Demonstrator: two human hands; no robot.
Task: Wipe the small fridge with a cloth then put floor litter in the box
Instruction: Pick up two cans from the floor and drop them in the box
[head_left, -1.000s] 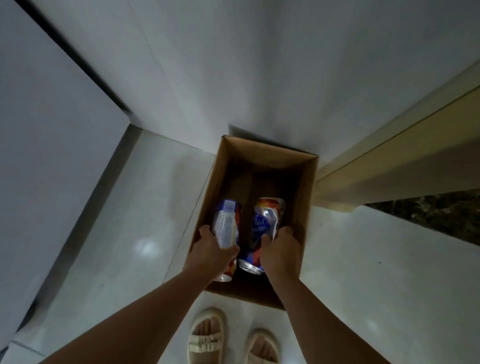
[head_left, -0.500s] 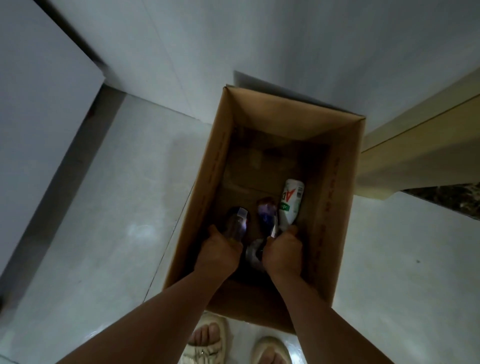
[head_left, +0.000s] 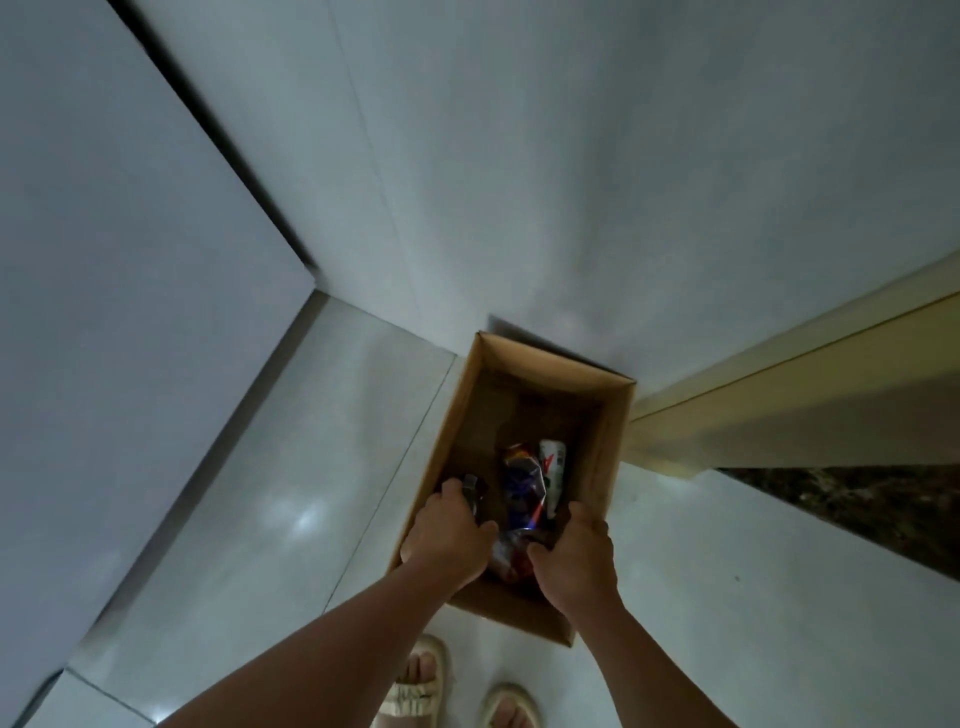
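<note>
An open cardboard box stands on the pale floor against the wall. Inside lie a crumpled blue can and a white bottle side by side. My left hand is over the box's left side and grips a second can; its silver end shows past my fingers and its red end shows under my palm. My right hand hovers over the box's right side with loosely curled fingers, holding nothing, just short of the blue can.
A white wall rises behind the box and a white panel stands to the left. To the right are a beige door frame and a dark stone strip. My sandalled feet stand just before the box.
My right hand has let go of the blue can, which now lies in the box. Both hands have risen towards the box's rim and the view has pulled back.
</note>
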